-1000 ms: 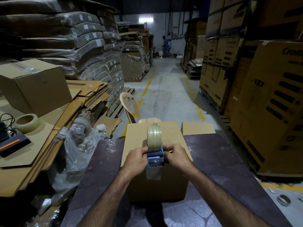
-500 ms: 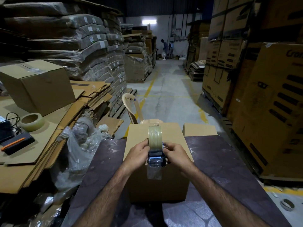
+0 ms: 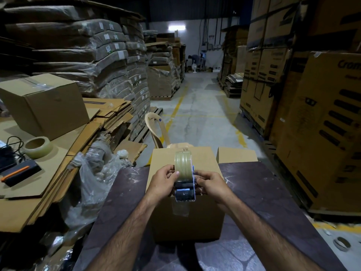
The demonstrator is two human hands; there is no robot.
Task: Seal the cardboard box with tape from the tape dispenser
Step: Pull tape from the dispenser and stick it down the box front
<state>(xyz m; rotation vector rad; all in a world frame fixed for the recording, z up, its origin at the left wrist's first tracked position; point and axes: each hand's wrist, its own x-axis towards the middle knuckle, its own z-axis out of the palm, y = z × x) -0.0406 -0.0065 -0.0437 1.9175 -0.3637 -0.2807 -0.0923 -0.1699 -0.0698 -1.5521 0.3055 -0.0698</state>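
Standing upright, tape dispenser [image 3: 184,184] runs lengthwise along cardboard box [image 3: 185,218].

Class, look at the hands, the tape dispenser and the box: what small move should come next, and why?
Probably press the hanging tape end onto the cardboard box front. Both hands, left hand and right hand, hold the tape dispenser at the near top edge, and the loose tape end hangs down the front face, apparently not stuck yet.

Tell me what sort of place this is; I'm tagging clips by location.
Most likely a warehouse: wrapped bundles stacked high on pallets, tall printed cartons lining a concrete aisle with yellow floor lines, and flattened cardboard heaped beside the packing table.
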